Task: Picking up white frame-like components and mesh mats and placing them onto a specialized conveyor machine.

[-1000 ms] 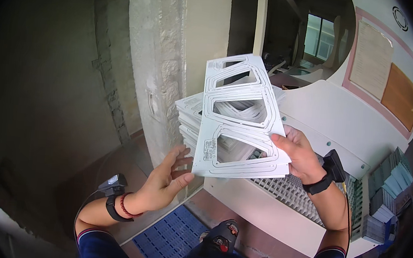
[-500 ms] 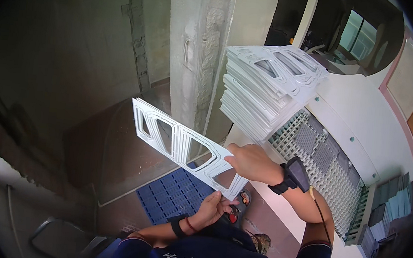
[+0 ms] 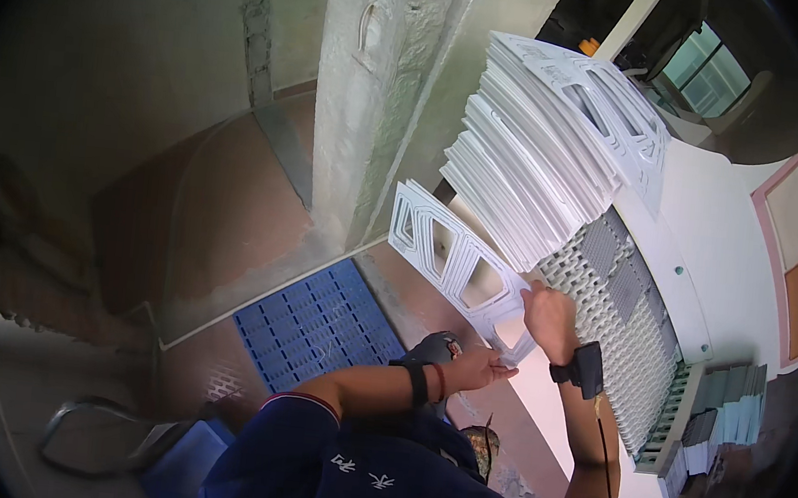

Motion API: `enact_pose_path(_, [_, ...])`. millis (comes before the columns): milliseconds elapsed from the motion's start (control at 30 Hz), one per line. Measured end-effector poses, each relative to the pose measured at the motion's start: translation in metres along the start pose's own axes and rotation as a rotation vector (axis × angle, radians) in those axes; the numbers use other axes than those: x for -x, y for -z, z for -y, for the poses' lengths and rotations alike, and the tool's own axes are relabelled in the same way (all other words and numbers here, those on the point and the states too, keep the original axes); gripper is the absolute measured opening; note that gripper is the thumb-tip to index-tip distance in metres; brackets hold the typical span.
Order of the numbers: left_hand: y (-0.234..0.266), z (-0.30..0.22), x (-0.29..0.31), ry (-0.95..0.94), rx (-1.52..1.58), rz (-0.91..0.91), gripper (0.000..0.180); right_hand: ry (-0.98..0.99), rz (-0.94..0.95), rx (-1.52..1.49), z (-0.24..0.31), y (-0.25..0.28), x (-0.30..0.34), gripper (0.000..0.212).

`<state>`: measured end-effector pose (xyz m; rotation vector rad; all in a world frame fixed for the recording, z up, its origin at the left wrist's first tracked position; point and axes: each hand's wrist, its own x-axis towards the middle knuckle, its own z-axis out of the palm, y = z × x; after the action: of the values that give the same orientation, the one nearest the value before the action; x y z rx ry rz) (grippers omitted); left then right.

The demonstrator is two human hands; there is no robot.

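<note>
The right hand (image 3: 551, 319) gripped the near end of white sheets with trapezoid cut-outs (image 3: 463, 263), held tilted on edge, while the left hand's fingers met their lower corner; the left hand (image 3: 479, 370) wore a red bracelet (image 3: 440, 380) at its wrist. Just beyond, a tall stack of similar white sheets (image 3: 532, 166) rose beside a studded grey-and-white conveyor bed (image 3: 630, 339). A blue slatted mat (image 3: 319, 328) lay on the floor, near a rough concrete pillar (image 3: 358, 120).
</note>
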<state>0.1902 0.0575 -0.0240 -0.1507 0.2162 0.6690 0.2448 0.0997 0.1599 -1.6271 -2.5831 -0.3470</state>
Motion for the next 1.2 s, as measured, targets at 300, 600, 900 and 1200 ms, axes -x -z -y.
enact_pose_path(300, [-0.001,-0.007,-0.016,-0.028,-0.111,-0.032,0.028,-0.039,-0.014,-0.014,-0.015,-0.008,-0.009,0.018])
enact_pose_path(600, [-0.011,-0.006,-0.013,0.019,-0.196,-0.045,0.026,-0.028,-0.077,-0.008,-0.021,-0.005,-0.011,0.018])
enact_pose_path(900, [-0.018,-0.008,-0.018,-0.02,-0.253,0.1,0.029,0.022,-0.134,0.023,-0.023,0.008,-0.004,0.016])
enact_pose_path(1200, [-0.022,-0.007,0.003,0.021,-0.34,0.181,0.028,0.143,-0.157,-0.027,0.011,0.037,0.004,0.014])
